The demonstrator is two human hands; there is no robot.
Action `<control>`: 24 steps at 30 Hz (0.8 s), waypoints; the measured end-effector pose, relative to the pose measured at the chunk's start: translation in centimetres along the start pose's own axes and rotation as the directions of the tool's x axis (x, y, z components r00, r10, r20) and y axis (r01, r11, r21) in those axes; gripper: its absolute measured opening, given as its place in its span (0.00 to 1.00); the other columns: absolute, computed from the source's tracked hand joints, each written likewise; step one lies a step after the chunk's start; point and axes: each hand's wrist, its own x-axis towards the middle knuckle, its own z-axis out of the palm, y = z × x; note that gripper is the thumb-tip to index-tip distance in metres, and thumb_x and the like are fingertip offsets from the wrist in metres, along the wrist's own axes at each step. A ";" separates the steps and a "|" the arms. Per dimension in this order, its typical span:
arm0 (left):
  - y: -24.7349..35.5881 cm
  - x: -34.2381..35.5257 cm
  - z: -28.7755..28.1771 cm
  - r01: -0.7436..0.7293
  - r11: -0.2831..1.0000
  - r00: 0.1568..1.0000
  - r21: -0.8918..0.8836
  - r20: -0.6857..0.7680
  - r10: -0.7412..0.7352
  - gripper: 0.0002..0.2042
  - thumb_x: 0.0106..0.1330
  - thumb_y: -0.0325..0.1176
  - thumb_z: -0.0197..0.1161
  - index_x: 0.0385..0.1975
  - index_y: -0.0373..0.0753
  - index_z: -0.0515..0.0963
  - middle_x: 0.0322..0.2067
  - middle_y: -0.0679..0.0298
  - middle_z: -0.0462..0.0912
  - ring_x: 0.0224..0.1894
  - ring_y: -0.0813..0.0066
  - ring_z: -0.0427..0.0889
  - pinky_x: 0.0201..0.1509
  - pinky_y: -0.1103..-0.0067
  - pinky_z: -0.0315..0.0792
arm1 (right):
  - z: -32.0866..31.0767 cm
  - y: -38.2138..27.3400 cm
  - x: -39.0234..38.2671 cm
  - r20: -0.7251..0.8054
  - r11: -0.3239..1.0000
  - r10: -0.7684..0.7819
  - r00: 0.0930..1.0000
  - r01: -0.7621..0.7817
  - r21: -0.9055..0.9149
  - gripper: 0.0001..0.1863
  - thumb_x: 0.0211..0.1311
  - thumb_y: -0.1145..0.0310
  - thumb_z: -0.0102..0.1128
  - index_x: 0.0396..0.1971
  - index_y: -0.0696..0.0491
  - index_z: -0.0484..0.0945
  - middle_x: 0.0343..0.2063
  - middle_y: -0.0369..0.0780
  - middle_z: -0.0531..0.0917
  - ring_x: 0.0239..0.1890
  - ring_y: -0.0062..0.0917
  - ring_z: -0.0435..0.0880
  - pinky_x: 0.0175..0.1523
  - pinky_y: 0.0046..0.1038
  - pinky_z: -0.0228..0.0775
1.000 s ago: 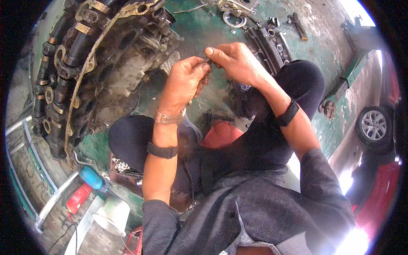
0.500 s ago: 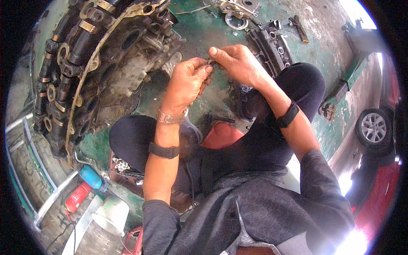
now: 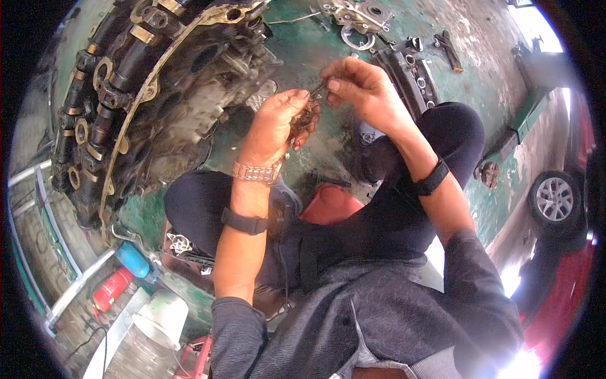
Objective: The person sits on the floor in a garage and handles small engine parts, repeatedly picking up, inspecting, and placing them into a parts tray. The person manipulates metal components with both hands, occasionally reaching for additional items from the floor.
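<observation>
My left hand [image 3: 271, 126] is raised in front of me with its fingers curled round a small clump of dark, greasy metal pieces [image 3: 305, 115], too small to name. Just to its right, my right hand [image 3: 372, 95] pinches a small dark thin piece [image 3: 320, 87] between thumb and forefinger. That piece spans the narrow gap between the two hands. To the left of both hands stands a large, oily engine [image 3: 170, 120] with its camshafts [image 3: 126, 63] exposed.
Ahead on the green floor lie a black valve cover [image 3: 410, 76], a metal housing [image 3: 366, 16] and a dark tool [image 3: 448, 50]. A red container [image 3: 331, 203] sits between my legs. White bucket [image 3: 161, 319] and fire extinguisher [image 3: 112, 289] are lower left; a car wheel [image 3: 555, 198] is right.
My right hand has drawn slightly right and down, away from the left, and its thumb has folded in. The left hand has turned a little, showing more of the greasy pieces.
</observation>
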 end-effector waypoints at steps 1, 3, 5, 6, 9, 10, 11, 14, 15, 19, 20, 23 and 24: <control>0.0 0.0 -0.1 0.001 1.000 1.000 0.013 -0.016 -0.001 0.12 0.69 0.38 0.51 0.29 0.37 0.75 0.17 0.67 0.75 0.13 0.84 0.69 0.14 0.87 0.60 | -0.1 -0.1 0.1 -0.012 0.998 -0.030 0.999 0.031 0.048 0.11 0.62 0.70 0.56 0.41 0.60 0.75 0.28 0.32 0.76 0.28 0.15 0.74 0.37 0.19 0.68; 0.0 0.1 -0.3 -0.019 0.999 0.999 0.035 -0.042 0.020 0.12 0.69 0.38 0.50 0.29 0.37 0.75 0.18 0.66 0.76 0.13 0.83 0.69 0.14 0.87 0.61 | -0.3 -0.3 0.3 -0.083 0.999 0.030 0.996 -0.027 0.036 0.11 0.62 0.70 0.56 0.41 0.60 0.75 0.28 0.32 0.77 0.28 0.15 0.74 0.37 0.19 0.68; -0.1 0.1 -0.3 -0.032 0.999 0.998 0.037 -0.054 0.034 0.12 0.69 0.38 0.49 0.31 0.37 0.75 0.19 0.65 0.77 0.13 0.83 0.70 0.15 0.86 0.62 | -0.4 -0.3 0.4 -0.104 0.998 0.046 0.994 -0.041 0.045 0.10 0.63 0.70 0.56 0.40 0.59 0.76 0.27 0.32 0.76 0.28 0.15 0.74 0.37 0.18 0.68; -0.2 0.2 -0.2 -0.023 0.999 0.997 0.045 -0.078 0.026 0.12 0.69 0.38 0.49 0.32 0.37 0.75 0.20 0.64 0.77 0.13 0.82 0.70 0.15 0.86 0.63 | -0.4 -0.4 0.5 -0.091 0.998 0.045 0.995 -0.041 0.040 0.10 0.63 0.70 0.56 0.40 0.59 0.76 0.26 0.32 0.76 0.28 0.15 0.74 0.37 0.18 0.67; -0.3 0.2 0.0 -0.070 0.997 0.991 0.017 -0.115 0.072 0.12 0.70 0.38 0.47 0.36 0.37 0.75 0.22 0.63 0.79 0.13 0.82 0.71 0.15 0.86 0.64 | -0.1 -0.2 0.3 -0.074 0.997 0.063 0.995 -0.060 0.046 0.10 0.63 0.69 0.56 0.40 0.59 0.76 0.25 0.32 0.76 0.27 0.15 0.73 0.35 0.18 0.66; -0.2 0.2 0.0 -0.058 0.998 0.991 0.036 -0.117 0.062 0.12 0.70 0.38 0.47 0.37 0.37 0.74 0.23 0.63 0.79 0.14 0.81 0.71 0.15 0.85 0.64 | 0.0 -0.1 0.3 -0.085 0.998 0.064 0.994 -0.063 0.018 0.10 0.62 0.70 0.56 0.39 0.60 0.76 0.25 0.33 0.77 0.26 0.15 0.73 0.34 0.19 0.67; -0.2 0.2 -0.1 -0.058 0.997 0.992 0.057 -0.106 0.063 0.12 0.70 0.38 0.47 0.38 0.38 0.74 0.24 0.62 0.79 0.15 0.80 0.72 0.16 0.84 0.64 | 0.0 -0.1 0.3 -0.083 0.999 0.052 0.995 -0.052 -0.006 0.10 0.62 0.70 0.57 0.38 0.61 0.76 0.25 0.34 0.78 0.25 0.15 0.73 0.32 0.19 0.67; -0.2 0.2 0.0 -0.078 0.996 0.995 0.034 -0.054 0.080 0.11 0.70 0.38 0.48 0.38 0.39 0.75 0.23 0.64 0.80 0.14 0.81 0.72 0.15 0.84 0.64 | 0.2 0.1 0.4 -0.043 0.997 0.050 0.998 -0.052 -0.064 0.09 0.61 0.70 0.57 0.36 0.61 0.76 0.24 0.35 0.79 0.23 0.16 0.73 0.30 0.20 0.68; -0.3 0.2 0.1 -0.087 0.996 0.995 0.011 -0.037 0.088 0.12 0.70 0.39 0.48 0.38 0.39 0.75 0.22 0.65 0.80 0.13 0.83 0.71 0.14 0.85 0.64 | 0.2 0.2 0.4 -0.037 0.991 0.085 0.996 -0.088 -0.096 0.09 0.61 0.70 0.57 0.35 0.61 0.76 0.24 0.35 0.79 0.24 0.16 0.73 0.30 0.20 0.68; -0.9 0.4 0.4 -0.032 0.945 0.997 0.325 -0.051 0.052 0.11 0.68 0.38 0.52 0.28 0.40 0.77 0.20 0.69 0.77 0.14 0.85 0.70 0.15 0.85 0.62 | 0.4 0.2 0.0 -0.014 0.983 0.123 0.992 -0.124 -0.134 0.09 0.62 0.68 0.57 0.36 0.59 0.77 0.26 0.31 0.78 0.28 0.13 0.72 0.33 0.18 0.66; -1.1 0.4 0.6 -0.045 0.936 0.998 0.350 -0.019 0.054 0.11 0.68 0.36 0.52 0.26 0.38 0.76 0.18 0.70 0.75 0.14 0.85 0.69 0.15 0.84 0.62 | 0.3 0.1 -0.1 -0.004 0.978 0.107 0.994 -0.106 -0.181 0.09 0.62 0.69 0.57 0.36 0.59 0.77 0.26 0.31 0.77 0.28 0.13 0.72 0.33 0.18 0.66; -1.5 0.4 0.7 -0.119 0.932 0.993 0.343 0.037 0.113 0.12 0.66 0.35 0.52 0.24 0.35 0.74 0.17 0.69 0.73 0.14 0.83 0.70 0.15 0.83 0.62 | 0.4 -0.1 -0.1 -0.034 0.951 0.129 0.991 -0.134 -0.280 0.09 0.62 0.68 0.57 0.36 0.58 0.77 0.26 0.30 0.77 0.29 0.13 0.72 0.34 0.18 0.65; -1.4 0.4 0.6 -0.130 0.935 0.991 0.331 0.057 0.117 0.12 0.66 0.35 0.53 0.23 0.35 0.74 0.16 0.68 0.73 0.14 0.82 0.70 0.16 0.83 0.63 | 0.4 -0.3 -0.1 -0.070 0.920 0.119 0.990 -0.137 -0.368 0.11 0.63 0.66 0.56 0.36 0.59 0.77 0.26 0.31 0.77 0.28 0.13 0.72 0.34 0.18 0.65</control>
